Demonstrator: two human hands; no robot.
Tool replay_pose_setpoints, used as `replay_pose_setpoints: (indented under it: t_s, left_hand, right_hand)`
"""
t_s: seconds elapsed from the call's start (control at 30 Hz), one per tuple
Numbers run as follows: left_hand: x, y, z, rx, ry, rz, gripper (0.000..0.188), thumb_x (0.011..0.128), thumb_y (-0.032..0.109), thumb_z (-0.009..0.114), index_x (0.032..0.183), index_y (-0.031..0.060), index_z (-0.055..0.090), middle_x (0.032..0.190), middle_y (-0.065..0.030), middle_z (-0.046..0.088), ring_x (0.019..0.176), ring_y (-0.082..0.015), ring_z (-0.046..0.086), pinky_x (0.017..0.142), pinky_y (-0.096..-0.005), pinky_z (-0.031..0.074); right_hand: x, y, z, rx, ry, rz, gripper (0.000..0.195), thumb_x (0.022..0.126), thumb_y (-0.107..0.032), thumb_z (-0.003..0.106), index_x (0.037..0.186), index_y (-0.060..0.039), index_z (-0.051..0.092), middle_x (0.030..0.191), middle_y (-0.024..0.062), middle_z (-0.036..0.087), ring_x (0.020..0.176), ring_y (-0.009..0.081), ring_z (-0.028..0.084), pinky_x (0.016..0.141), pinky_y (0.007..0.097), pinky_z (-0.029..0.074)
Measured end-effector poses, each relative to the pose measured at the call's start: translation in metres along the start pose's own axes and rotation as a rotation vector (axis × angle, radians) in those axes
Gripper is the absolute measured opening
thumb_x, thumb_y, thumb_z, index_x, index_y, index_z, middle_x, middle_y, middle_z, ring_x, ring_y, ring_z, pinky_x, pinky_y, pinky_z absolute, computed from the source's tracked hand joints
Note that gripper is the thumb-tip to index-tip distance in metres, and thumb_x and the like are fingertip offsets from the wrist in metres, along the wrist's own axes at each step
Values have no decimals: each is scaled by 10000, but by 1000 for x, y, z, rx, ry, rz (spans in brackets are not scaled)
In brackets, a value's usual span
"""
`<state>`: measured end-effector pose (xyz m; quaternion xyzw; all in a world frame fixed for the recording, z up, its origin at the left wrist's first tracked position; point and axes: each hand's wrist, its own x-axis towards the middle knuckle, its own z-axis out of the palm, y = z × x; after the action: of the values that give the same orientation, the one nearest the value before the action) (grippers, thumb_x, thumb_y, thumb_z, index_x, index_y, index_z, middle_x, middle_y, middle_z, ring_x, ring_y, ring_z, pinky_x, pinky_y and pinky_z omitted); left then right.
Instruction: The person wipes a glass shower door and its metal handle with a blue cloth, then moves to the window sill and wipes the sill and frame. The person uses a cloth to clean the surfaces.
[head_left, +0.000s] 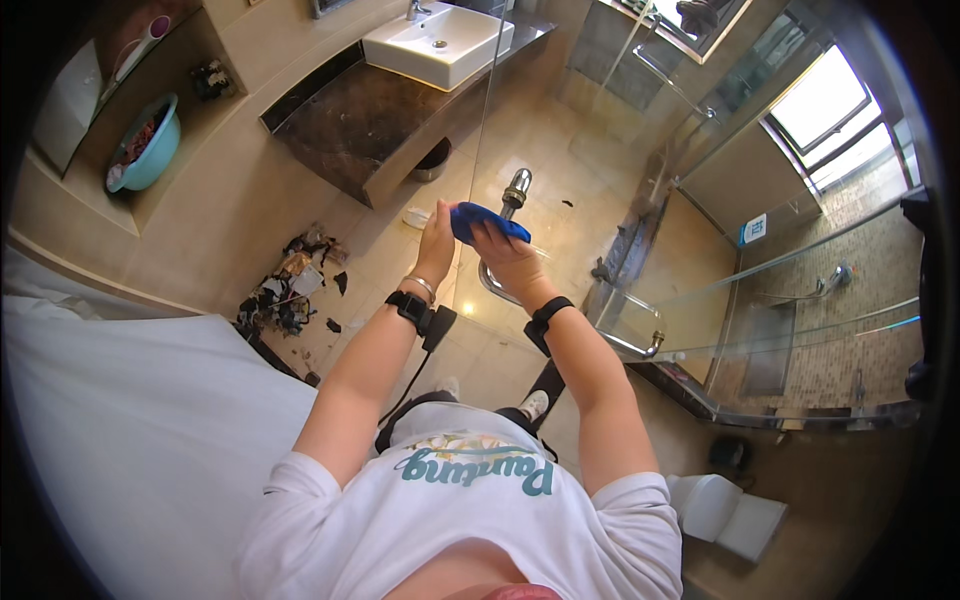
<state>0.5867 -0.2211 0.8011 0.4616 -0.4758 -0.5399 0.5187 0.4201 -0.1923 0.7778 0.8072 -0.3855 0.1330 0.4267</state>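
Note:
A folded blue cloth (487, 223) is under the fingers of my right hand (514, 262), held against a clear glass door panel (480, 142). My left hand (437, 244) is upright beside the cloth's left end, along the panel's edge. Its fingers are partly hidden, so its grip is unclear. A chrome door handle (517, 184) shows just beyond the cloth, and its lower bend appears beside my right wrist.
A white basin (439, 45) sits on a dark stone counter (352, 112) ahead. Debris (289, 281) is heaped on the floor at left, near a white sheet (150, 405). A blue tub (154, 146) occupies a wall niche. Shower glass (810, 315) and a toilet (705, 506) are at right.

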Motion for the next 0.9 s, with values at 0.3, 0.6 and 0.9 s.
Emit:
replay_pose_setpoints:
  t_s: [0.3, 0.6, 0.9]
  left_hand:
    - [-13, -9, 37, 385, 83, 221, 580, 1007, 383, 468, 1326, -100, 414, 1239, -257, 535, 1183, -351, 505, 1047, -399, 366]
    - [-51, 9, 73, 518, 66, 573, 724, 982, 317, 479, 1464, -117, 157, 1518, -366, 83, 1413, -491, 143, 1142, -537, 166]
    - [-64, 3, 64, 700, -112, 826, 714, 922, 294, 591, 1476, -22, 269, 1529, -308, 138, 1408, -461, 179, 1122, -526, 180]
  right_hand:
    - [-97, 97, -59, -62, -192, -257, 285, 848, -295, 584, 1115, -243, 670, 1343, -102, 557, 1257, 102, 470, 1024, 309, 328]
    - [39, 176, -145, -176, 329, 662, 400, 824, -412, 564, 1216, -391, 639, 1433, 122, 460, 1324, 360, 372, 1086, 574, 137]
    - [-94, 50, -28, -90, -73, 46, 341, 873, -312, 528, 1200, -306, 627, 1415, -122, 494, 1342, 105, 385, 1133, 352, 180]
